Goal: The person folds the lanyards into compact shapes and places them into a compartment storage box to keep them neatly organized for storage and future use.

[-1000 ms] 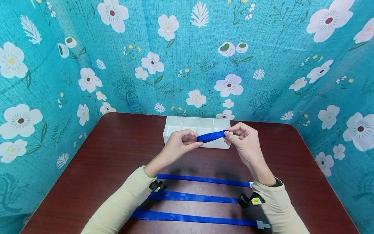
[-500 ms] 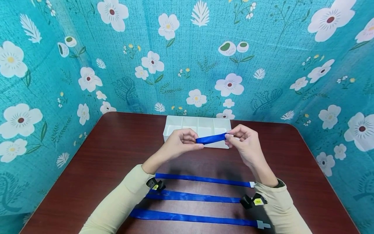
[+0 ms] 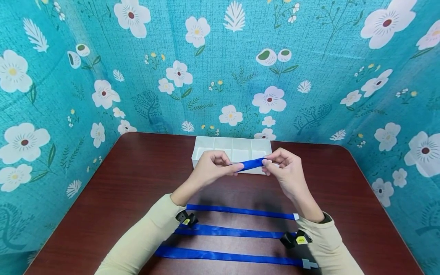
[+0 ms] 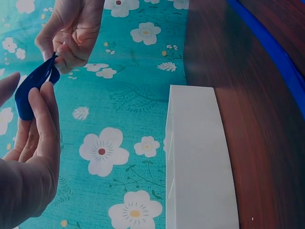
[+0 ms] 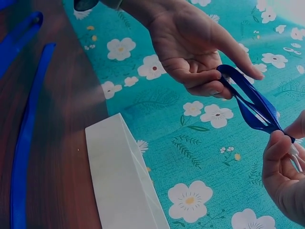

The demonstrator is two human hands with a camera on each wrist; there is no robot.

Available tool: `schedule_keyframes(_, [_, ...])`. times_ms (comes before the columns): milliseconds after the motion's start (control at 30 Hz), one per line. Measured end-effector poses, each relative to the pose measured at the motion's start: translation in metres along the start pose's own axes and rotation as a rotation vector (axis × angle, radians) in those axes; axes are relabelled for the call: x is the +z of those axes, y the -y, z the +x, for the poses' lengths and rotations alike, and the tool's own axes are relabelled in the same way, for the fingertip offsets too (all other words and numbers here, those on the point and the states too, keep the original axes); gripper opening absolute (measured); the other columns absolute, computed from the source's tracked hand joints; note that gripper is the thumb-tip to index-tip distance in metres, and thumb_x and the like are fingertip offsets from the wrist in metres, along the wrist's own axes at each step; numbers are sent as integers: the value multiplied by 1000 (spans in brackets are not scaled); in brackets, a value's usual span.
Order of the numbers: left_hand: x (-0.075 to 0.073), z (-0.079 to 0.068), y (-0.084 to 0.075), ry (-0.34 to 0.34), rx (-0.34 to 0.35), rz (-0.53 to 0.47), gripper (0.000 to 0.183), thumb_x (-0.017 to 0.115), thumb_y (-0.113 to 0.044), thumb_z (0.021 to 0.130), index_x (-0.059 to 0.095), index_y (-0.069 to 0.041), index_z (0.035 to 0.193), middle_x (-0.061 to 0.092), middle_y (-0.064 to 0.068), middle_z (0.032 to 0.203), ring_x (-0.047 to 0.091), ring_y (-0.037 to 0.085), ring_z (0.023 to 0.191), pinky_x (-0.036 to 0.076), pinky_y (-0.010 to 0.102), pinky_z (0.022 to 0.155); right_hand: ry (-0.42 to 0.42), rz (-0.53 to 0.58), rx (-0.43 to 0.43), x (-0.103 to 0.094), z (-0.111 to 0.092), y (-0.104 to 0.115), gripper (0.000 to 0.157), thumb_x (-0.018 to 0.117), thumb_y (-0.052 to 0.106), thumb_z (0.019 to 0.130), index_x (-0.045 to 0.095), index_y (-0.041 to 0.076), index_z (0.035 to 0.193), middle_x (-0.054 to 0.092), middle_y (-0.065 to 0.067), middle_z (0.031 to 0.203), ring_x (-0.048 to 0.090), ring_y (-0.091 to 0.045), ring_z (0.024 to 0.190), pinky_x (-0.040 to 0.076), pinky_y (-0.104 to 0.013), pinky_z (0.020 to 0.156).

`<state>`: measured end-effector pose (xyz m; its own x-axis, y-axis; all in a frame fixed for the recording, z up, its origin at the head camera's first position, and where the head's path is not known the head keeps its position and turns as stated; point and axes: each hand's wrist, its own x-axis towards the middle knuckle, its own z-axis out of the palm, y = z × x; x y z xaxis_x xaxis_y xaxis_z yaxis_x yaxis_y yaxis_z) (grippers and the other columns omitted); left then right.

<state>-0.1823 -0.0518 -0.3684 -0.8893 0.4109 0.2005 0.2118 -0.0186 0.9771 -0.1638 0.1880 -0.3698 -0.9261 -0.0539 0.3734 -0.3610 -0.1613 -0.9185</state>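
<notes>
A blue lanyard (image 3: pixel 252 164), folded into a narrow loop, is held above the table between both hands. My left hand (image 3: pixel 211 168) holds the loop's left end, with the thumb in front and the fingers behind. In the left wrist view, that thumb stands a little off the strap (image 4: pixel 24 102). My right hand (image 3: pixel 290 172) pinches the right end between thumb and fingertips. By those fingers a white end piece (image 5: pixel 295 155) pokes out in the right wrist view. Both wrist views show the loop's sides bowed apart.
Behind the hands, a white divided box (image 3: pixel 223 143) stands near the table's (image 3: pixel 137 172) back edge. Three more blue lanyards lie stretched across: the back one (image 3: pixel 237 211), the middle one (image 3: pixel 230 230) and the front one (image 3: pixel 223 256). A floral curtain (image 3: pixel 213 88) hangs behind.
My left thumb has come over the front of the lanyard and the left hand has shifted slightly right. Less of the strap shows between the hands. The right hand keeps its pinch.
</notes>
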Motion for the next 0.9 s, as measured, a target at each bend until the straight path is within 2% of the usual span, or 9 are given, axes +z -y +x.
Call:
schedule_keyframes(267, [3,1,-1,-31,53,-26,27,78,-9,87,59,1,72,73,15,77,73,34,76,57,34,73,-10,29,-17,4,-2,-1,10,65,-20,85,58,-19,93,70,-10,75,65,-17,58,56,-24,58])
schedule_keyframes(467, [3,1,1,-51,80,-20,28,79,-6,86,57,2,71,73,15,75,73,29,73,55,30,66,-13,40,-26,5,-2,-1,11,64,-20,85,58,-21,94,70,-11,76,66,-19,59,56,-24,58])
schedule_keyframes(767, [1,0,2,-62,78,-31,25,77,-5,88,58,2,73,73,18,79,74,25,72,58,33,72,-19,58,-31,9,-3,-3,11,63,-21,85,58,-21,94,71,-12,76,66,-18,58,56,-24,57])
schedule_keyframes(900, [0,0,5,-68,79,-34,22,75,-3,88,58,3,75,73,21,80,74,24,70,59,32,70,-25,43,-28,10,-4,-6,11,65,-19,86,59,-21,95,70,-11,76,65,-18,58,56,-24,57])
